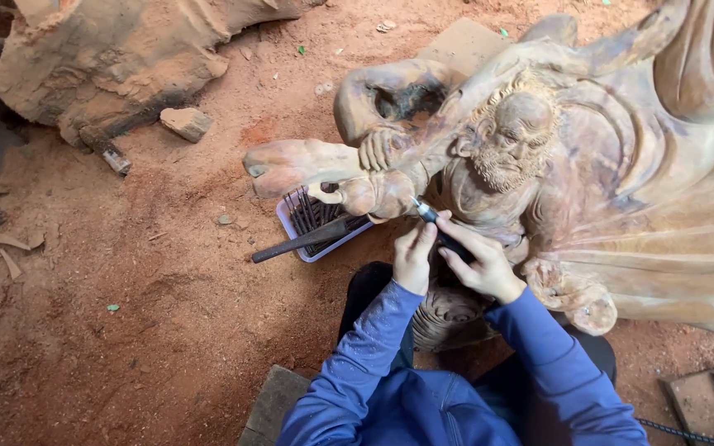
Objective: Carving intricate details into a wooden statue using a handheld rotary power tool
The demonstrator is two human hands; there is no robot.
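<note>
A large reddish wooden carving of a bearded figure (588,165) lies on the sawdust floor. My right hand (483,263) grips a small rotary carving tool (428,211) whose metal tip touches the carving's rounded fist. My left hand (415,254) rests against the tool's front end, fingers curled beside it, steadying it. Both arms wear blue sleeves.
A small white tray (295,237) holds several dark carving tools, with a long dark handle (303,241) lying across it. A rough log (117,58) sits at the top left, with wood chips (186,122) near it. Wooden boards (708,400) lie at the bottom right.
</note>
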